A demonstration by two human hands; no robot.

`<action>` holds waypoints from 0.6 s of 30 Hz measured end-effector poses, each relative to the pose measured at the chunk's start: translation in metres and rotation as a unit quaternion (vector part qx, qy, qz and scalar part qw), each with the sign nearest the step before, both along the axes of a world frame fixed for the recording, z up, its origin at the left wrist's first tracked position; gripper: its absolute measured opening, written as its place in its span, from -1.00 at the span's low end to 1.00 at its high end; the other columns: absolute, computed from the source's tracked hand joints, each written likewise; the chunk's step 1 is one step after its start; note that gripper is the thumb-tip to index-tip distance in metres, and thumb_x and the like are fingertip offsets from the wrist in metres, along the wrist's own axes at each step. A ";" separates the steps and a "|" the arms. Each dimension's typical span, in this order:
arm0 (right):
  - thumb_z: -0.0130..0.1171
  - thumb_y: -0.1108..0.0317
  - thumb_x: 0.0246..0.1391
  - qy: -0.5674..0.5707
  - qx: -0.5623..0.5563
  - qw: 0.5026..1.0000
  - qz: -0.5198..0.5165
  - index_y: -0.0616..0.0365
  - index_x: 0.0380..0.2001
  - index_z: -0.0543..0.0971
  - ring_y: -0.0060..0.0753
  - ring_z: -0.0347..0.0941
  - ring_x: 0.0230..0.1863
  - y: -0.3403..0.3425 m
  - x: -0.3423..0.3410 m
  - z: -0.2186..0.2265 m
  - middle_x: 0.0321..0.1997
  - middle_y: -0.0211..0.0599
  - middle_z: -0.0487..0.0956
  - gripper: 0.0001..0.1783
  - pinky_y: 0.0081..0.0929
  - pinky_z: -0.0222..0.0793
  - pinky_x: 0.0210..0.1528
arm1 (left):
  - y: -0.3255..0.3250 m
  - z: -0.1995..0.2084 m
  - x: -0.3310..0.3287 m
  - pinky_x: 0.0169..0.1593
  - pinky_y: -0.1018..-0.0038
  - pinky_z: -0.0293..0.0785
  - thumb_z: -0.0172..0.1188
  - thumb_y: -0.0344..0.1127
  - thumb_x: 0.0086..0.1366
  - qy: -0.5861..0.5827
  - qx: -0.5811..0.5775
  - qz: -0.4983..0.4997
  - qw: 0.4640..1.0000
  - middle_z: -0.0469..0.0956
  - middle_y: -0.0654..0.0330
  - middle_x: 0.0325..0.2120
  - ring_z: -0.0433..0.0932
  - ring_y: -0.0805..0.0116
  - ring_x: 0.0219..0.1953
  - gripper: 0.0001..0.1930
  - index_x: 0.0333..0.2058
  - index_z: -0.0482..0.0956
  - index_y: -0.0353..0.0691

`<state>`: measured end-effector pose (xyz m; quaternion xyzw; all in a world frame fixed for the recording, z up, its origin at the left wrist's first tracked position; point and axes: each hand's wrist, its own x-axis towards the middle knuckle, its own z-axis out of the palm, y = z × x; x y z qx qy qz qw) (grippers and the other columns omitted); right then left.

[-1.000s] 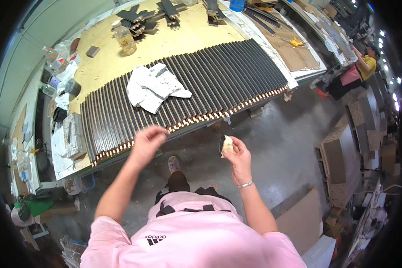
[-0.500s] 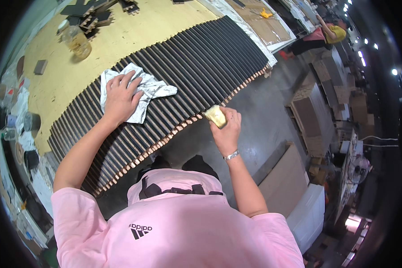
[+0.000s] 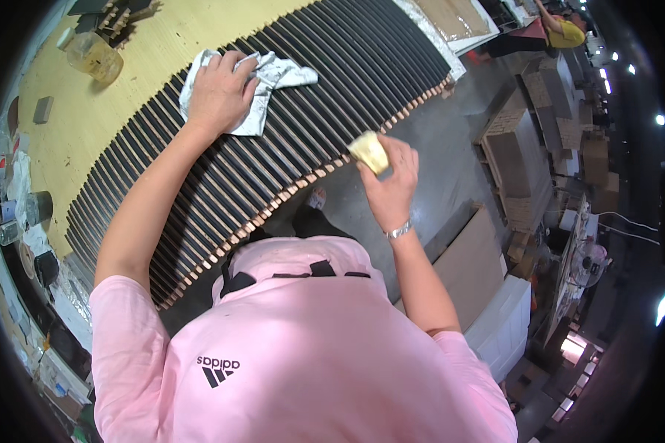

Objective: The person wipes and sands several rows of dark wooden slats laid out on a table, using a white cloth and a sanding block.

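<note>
A broad row of dark, narrow strips (image 3: 332, 92) lies side by side on a pale yellow table (image 3: 162, 44), their bare wood ends showing along the near edge. On top of the strips, my left hand (image 3: 218, 96) presses a crumpled white cloth (image 3: 288, 74), its fingers bent over the fabric. My right hand (image 3: 395, 181) pinches a pale yellow sponge (image 3: 369, 153) between thumb and fingers. That sponge is close to the strips' near ends, on the right; whether it touches them I cannot tell.
At the far left stand a jar of amber liquid (image 3: 94, 57) and a pile of dark pieces (image 3: 118, 16). A small grey block (image 3: 43, 109) lies nearby. Stacked boards (image 3: 513, 144) and a cardboard sheet (image 3: 465, 251) are right. Another person (image 3: 565, 33) is at the far right.
The view has shifted, with the table sitting higher in it. My left hand remains on the cloth over the strips; my right hand still holds the sponge, now slightly farther from the strip ends.
</note>
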<state>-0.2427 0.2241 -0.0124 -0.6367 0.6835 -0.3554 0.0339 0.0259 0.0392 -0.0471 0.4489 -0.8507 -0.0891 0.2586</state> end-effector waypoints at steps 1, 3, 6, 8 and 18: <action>0.40 0.51 -0.29 0.006 0.023 1.000 0.004 0.17 -0.09 0.59 -0.07 0.42 -0.05 -0.006 0.000 0.003 -0.08 -0.20 0.58 -0.46 -0.21 0.30 0.06 | 0.001 0.003 -0.005 0.03 0.24 0.42 0.22 -0.25 0.26 -0.031 -0.037 0.024 0.999 0.55 0.14 -0.07 0.50 0.09 -0.04 -0.70 -0.06 0.59 -0.16; 0.40 0.50 -0.30 0.008 0.052 0.999 0.005 0.17 -0.10 0.60 -0.08 0.42 -0.05 -0.002 -0.009 -0.003 -0.08 -0.20 0.57 -0.47 -0.21 0.29 0.06 | -0.002 -0.003 -0.007 0.02 0.25 0.43 0.21 -0.23 0.26 -0.042 -0.068 0.033 0.996 0.54 0.15 -0.08 0.50 0.09 -0.06 -0.71 -0.05 0.59 -0.13; 0.40 0.48 -0.29 0.021 0.054 0.998 0.016 0.15 -0.10 0.61 -0.11 0.42 -0.06 0.008 -0.029 -0.016 -0.09 -0.24 0.57 -0.47 -0.22 0.29 0.05 | -0.003 0.000 -0.007 0.03 0.24 0.42 0.22 -0.24 0.26 -0.053 -0.050 0.029 0.997 0.54 0.14 -0.08 0.50 0.08 -0.05 -0.70 -0.05 0.58 -0.15; 0.40 0.46 -0.28 -0.017 0.036 0.999 -0.015 0.12 -0.10 0.61 -0.12 0.42 -0.06 0.012 -0.036 -0.012 -0.10 -0.28 0.57 -0.48 -0.23 0.28 0.04 | -0.002 0.002 -0.009 0.04 0.24 0.42 0.22 -0.25 0.26 -0.058 -0.051 0.033 0.996 0.54 0.13 -0.09 0.50 0.08 -0.05 -0.70 -0.05 0.59 -0.16; 0.38 0.47 -0.27 -0.019 0.053 0.998 0.019 0.15 -0.07 0.59 -0.08 0.41 -0.08 0.009 -0.049 -0.017 -0.12 -0.25 0.56 -0.46 -0.23 0.28 0.03 | -0.002 0.004 -0.010 0.05 0.25 0.42 0.21 -0.24 0.27 -0.071 -0.039 0.043 0.996 0.53 0.14 -0.09 0.48 0.08 -0.02 -0.70 -0.04 0.58 -0.17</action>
